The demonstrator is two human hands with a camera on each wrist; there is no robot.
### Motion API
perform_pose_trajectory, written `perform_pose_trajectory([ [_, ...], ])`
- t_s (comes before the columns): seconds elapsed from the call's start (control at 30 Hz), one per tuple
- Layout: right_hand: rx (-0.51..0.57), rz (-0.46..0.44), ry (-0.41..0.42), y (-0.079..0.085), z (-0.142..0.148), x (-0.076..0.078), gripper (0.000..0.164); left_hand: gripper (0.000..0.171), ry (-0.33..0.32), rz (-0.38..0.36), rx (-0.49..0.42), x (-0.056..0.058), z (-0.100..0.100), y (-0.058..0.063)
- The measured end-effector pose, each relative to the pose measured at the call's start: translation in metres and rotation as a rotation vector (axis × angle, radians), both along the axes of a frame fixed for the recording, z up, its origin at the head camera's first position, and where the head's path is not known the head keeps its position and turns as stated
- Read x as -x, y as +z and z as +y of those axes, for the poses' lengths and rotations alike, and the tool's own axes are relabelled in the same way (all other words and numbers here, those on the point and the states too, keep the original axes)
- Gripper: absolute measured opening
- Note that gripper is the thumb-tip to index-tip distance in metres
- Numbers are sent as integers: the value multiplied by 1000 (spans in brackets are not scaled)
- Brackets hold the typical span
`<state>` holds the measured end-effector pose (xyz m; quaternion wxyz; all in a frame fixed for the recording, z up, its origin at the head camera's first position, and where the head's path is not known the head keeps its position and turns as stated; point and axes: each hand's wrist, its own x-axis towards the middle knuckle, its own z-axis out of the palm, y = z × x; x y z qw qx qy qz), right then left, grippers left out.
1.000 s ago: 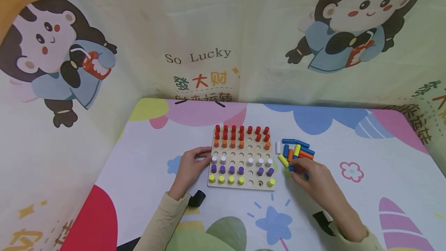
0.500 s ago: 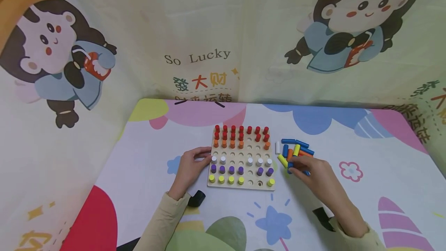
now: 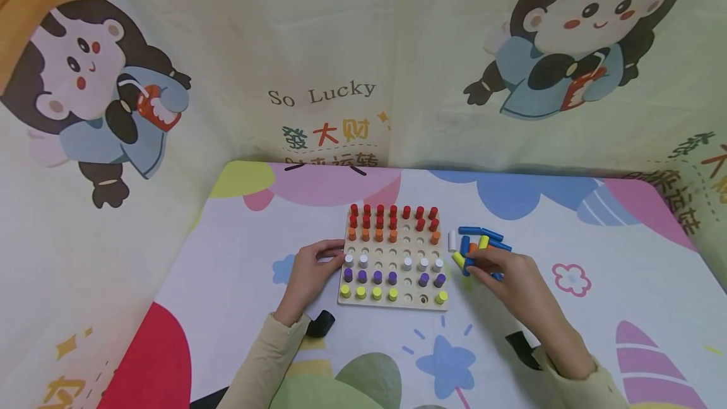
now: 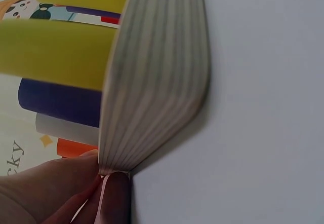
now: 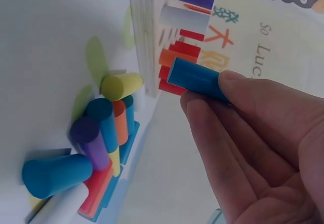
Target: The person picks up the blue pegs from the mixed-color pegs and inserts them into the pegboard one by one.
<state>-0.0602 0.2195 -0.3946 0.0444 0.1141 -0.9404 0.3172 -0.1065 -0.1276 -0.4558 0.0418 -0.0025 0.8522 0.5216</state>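
Note:
A wooden pegboard (image 3: 397,305) lies on the table with rows of upright coloured pegs and some bare holes, mostly toward its middle and right. My left hand (image 3: 309,276) pinches the board's left edge; in the left wrist view the thumb (image 4: 55,186) lies at the upper face. My right hand (image 3: 514,283) holds a blue peg (image 5: 195,78) between thumb and fingertips, over the loose pegs right of the board. One end of that peg sticks out past the fingers. Red pegs (image 3: 394,211) fill the far row, and yellow pegs (image 3: 377,293) stand in the near row.
Loose pegs lie heaped right of the board: a white peg (image 3: 452,241), a yellow peg (image 3: 459,262), a purple peg (image 5: 91,138) and several blue ones (image 3: 469,230). A printed cloth (image 3: 341,36) hangs behind the patterned table (image 3: 255,232).
My right hand has lifted the blue peg and shifted slightly left, toward the board. The left hand and the board have stayed in place.

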Motion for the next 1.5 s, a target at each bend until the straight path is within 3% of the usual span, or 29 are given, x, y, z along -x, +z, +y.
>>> perform_pose_trajectory([
  [0.57,23,64,93,5,-7,9,22,30,7,-7,-19,-1,-1,-1],
  [0.83,35,21,95,7,-14,15,23,30,11,-11,-25,-2,-1,-2],
  [1.5,39,58,152,13,-24,25,25,30,0,-1,-7,-2,0,0],
])
